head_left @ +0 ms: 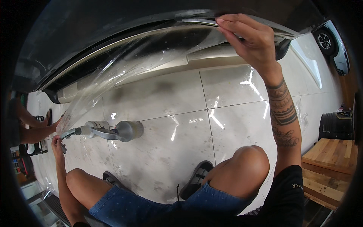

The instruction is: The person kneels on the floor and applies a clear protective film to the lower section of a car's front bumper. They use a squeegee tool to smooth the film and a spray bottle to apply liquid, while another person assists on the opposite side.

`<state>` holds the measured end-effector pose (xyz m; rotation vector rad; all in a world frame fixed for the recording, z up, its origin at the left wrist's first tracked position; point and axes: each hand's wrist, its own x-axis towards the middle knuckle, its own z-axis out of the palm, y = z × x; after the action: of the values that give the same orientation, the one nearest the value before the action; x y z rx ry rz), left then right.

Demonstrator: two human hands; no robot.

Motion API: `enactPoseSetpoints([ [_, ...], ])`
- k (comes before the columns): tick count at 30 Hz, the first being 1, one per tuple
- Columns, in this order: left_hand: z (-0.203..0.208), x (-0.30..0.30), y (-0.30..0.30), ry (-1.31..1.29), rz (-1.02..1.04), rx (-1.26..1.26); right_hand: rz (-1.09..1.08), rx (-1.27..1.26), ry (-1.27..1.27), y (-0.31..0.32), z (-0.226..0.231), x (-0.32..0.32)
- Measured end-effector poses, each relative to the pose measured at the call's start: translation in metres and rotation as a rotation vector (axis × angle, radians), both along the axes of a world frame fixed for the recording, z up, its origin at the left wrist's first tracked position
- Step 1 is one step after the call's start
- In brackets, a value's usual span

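Through the head view I have my two hands well apart. My right hand (251, 41) is raised, thumb and fingers pinched on a slim pale strip (200, 21) along the lower edge of a dark car body (102, 28); whether it is a tool or a folded edge, I can't quite tell. My left hand (58, 145) is low at far left, fingers closed on the gathered end of a clear film (109, 77), which slants from there up to the car body. Beside that hand, two spray bottles, one whitish (99, 126) and one grey (130, 131), stand on the tiled floor (170, 140). Rightward sits a wooden step stool (331, 156).
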<state>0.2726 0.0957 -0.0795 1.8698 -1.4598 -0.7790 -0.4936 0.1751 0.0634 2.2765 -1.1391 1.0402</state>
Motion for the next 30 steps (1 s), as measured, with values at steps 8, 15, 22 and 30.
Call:
enactPoseSetpoints([
  [8, 0.021, -0.013, -0.03, -0.136, 0.0, 0.29, -0.036, -0.071, 0.042, -0.002, -0.001, -0.003],
  [15, 0.124, -0.249, -0.03, -0.693, -0.581, -0.28, -0.079, -0.057, 0.031, 0.001, -0.008, -0.016],
  [22, 0.126, -0.491, 0.037, -0.461, -0.683, -0.61, 0.011, -0.182, -0.059, -0.012, -0.02, -0.015],
  [30, 0.114, -0.535, 0.024, 0.054, -0.721, -0.588, 0.047, -0.122, 0.027, -0.01, -0.016, -0.022],
])
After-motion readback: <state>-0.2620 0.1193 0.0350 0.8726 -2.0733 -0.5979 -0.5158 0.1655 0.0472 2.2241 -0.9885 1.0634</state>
